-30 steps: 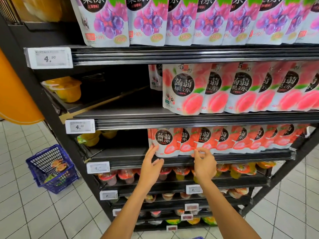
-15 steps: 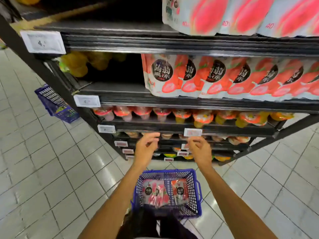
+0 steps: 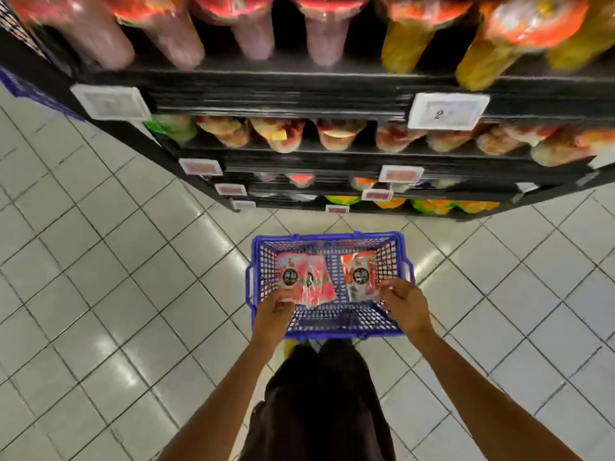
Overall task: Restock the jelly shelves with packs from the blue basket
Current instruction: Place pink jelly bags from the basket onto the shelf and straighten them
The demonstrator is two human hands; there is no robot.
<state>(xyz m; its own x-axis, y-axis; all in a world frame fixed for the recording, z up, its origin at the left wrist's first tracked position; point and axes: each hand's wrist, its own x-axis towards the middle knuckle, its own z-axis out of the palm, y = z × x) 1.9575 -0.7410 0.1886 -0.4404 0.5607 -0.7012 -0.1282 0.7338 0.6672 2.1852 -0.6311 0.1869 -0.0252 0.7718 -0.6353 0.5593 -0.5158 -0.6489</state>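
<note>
Flooring (image 3: 100,294) takes up most of the view, doesn't it?

Yes, pale glossy tiles to the left, right and near. The black shelving (image 3: 299,94) runs across the far side. Its tiers are packed with jelly cups (image 3: 283,136) in red, pink and yellow, all smeared by blur.

And the blue basket (image 3: 258,271)?

It sits on the floor just in front of the lowest tier, at the centre. The person's dark trousers (image 3: 319,394) are just on its near side.

What's inside it?

Pink packs (image 3: 311,281) lie overlapping on the left of the basket floor. A red pack (image 3: 361,276) lies flat on the right, with a strip of mesh between them.

The hands?

Both reach down into the near end. The left hand (image 3: 274,311) grips the near left corner of the pink packs, thumb on top. The right hand (image 3: 404,306) has curled fingers at the near right corner of the red pack. It is touching the pack, but I cannot tell through the blur whether it has pinched it.

Anything smaller?

A white price tag (image 3: 447,111) on the upper shelf edge at the right shows a 2. There are smaller red tags (image 3: 401,174) on the tiers below.
</note>
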